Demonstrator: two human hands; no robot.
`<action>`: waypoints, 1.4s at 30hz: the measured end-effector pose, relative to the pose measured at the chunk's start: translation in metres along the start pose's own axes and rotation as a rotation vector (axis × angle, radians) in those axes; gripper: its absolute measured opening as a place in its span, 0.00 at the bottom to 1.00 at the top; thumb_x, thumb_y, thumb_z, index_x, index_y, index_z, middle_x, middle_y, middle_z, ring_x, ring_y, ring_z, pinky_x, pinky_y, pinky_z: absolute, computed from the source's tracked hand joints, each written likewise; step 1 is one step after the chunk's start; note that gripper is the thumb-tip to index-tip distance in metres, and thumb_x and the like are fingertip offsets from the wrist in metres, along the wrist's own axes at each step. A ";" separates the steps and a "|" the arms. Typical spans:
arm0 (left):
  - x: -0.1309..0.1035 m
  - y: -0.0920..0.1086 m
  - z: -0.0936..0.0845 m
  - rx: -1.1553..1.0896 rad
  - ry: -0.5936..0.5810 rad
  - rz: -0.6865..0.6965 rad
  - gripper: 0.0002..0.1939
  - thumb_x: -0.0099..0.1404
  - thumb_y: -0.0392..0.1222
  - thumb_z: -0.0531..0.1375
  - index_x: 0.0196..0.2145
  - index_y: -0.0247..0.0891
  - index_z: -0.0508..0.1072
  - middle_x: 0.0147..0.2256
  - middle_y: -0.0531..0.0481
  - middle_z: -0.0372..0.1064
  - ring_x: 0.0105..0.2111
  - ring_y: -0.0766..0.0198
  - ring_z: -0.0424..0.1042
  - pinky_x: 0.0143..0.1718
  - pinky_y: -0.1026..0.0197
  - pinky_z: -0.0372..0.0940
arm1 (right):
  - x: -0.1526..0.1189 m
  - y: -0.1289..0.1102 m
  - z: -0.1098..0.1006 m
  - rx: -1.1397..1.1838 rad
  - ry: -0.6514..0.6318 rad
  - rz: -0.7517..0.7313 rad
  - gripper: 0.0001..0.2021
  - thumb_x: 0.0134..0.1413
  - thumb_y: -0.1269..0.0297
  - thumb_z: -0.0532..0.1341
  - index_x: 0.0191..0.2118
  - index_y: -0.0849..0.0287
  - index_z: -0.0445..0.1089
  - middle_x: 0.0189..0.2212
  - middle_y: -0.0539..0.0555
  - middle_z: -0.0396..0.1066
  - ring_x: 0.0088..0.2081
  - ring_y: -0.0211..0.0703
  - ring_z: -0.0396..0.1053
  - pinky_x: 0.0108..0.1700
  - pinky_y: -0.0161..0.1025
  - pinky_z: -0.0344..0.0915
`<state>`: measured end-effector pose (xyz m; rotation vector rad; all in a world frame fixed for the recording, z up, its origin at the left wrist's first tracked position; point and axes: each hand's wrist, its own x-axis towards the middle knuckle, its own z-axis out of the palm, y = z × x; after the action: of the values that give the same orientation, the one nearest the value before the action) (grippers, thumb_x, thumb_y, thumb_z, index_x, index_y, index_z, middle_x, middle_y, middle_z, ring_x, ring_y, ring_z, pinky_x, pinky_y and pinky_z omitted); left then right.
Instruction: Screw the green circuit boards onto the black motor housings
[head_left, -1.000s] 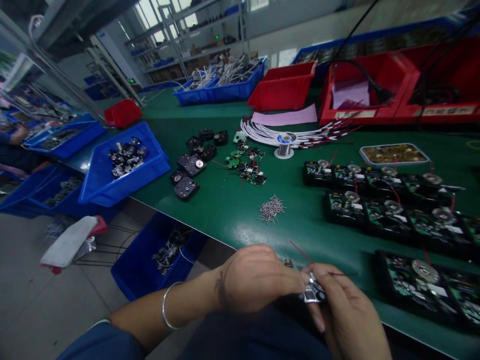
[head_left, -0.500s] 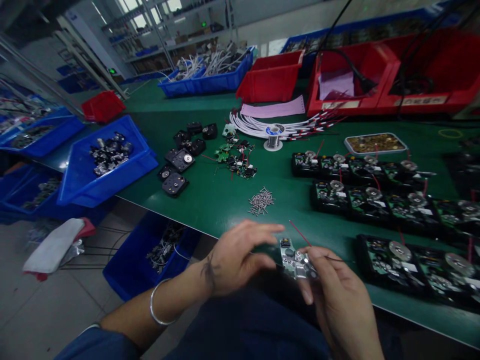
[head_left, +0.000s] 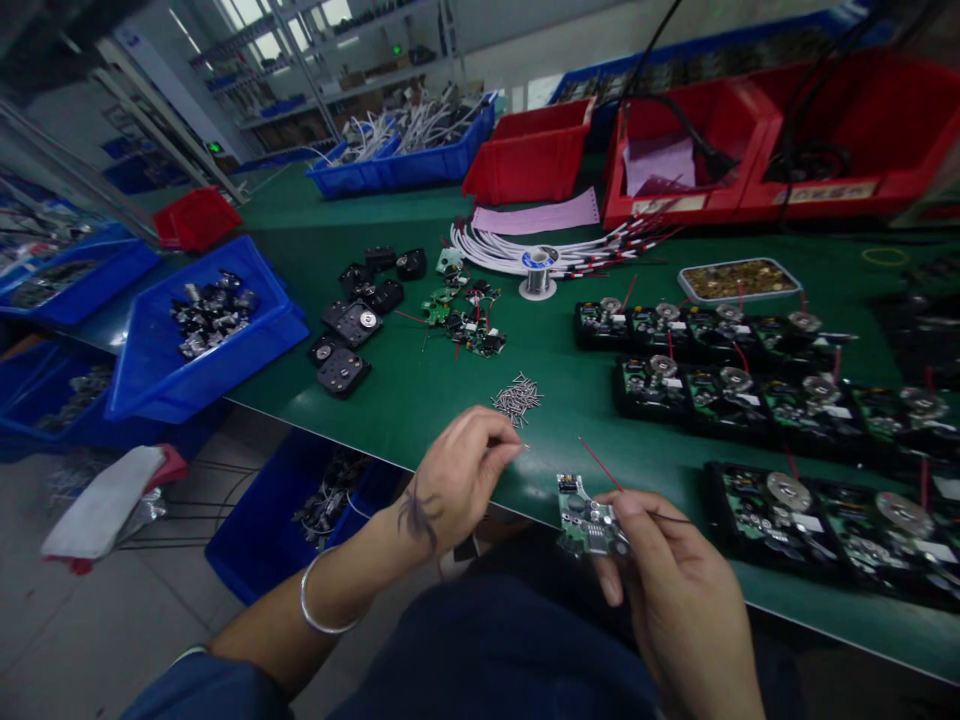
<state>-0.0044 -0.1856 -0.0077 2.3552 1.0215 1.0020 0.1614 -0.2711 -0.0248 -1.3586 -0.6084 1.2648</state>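
Observation:
My left hand (head_left: 466,470) is closed in a pinch at the near side of a small heap of metal screws (head_left: 517,400). A tiny bright tip sticks out from its fingertips and looks like one of those screws. In my right hand (head_left: 675,580) is a small green circuit board (head_left: 589,525), gripped by its right edge between thumb and fingers above the bench's front edge. A red wire (head_left: 600,463) rises from the board, and a dark wire runs off to the right.
Rows of black housings with boards (head_left: 727,395) fill the right side. Loose circuit boards (head_left: 472,325), black covers (head_left: 345,370), a solder spool (head_left: 538,272) and white cables (head_left: 487,250) lie farther back. A blue bin (head_left: 202,375) of metal parts overhangs the left edge.
My left hand has drawn back leftward from beside the circuit board to the screw heap, and its spread fingers have closed into a pinch. My right hand still holds the board in nearly the same place.

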 end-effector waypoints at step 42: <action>-0.003 -0.011 0.017 0.132 -0.572 0.106 0.04 0.68 0.34 0.52 0.37 0.34 0.66 0.35 0.47 0.64 0.35 0.61 0.62 0.37 0.60 0.62 | -0.002 -0.012 -0.005 0.063 0.073 -0.101 0.13 0.57 0.53 0.62 0.32 0.59 0.70 0.11 0.44 0.59 0.15 0.30 0.56 0.20 0.28 0.53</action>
<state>0.0017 -0.1816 -0.0271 2.5930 0.7582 0.2533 0.1686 -0.2714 -0.0144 -1.2997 -0.5749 1.1391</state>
